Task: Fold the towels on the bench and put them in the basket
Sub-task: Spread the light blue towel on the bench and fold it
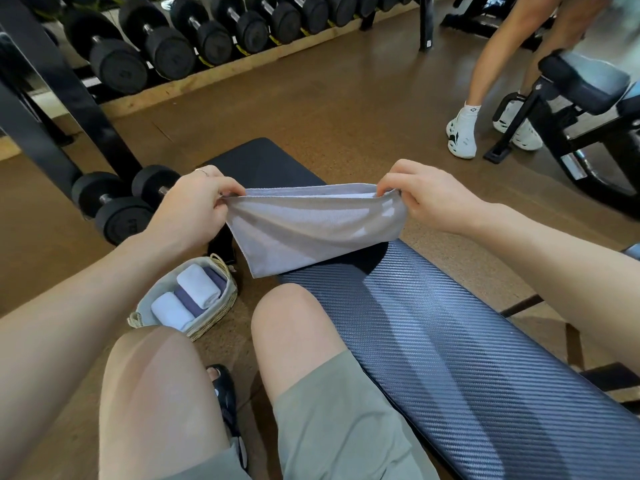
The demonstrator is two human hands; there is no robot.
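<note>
Knees (207, 358) beside ribbed bench (450, 341), both grips pinching grey towel (311, 230), brown gym floor (311, 98), dumbbell rack (207, 36)

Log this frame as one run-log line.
step: folding | left hand: pinches grey towel corner | right hand: pinches other corner | towel: doubled, above bench | basket: rolled towels inside, on floor

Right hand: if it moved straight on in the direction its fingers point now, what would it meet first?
The right hand points toward the left hand, along the grey towel both pinch. It would probably bunch the towel first, then meet the left hand; depth is uncertain.
</note>
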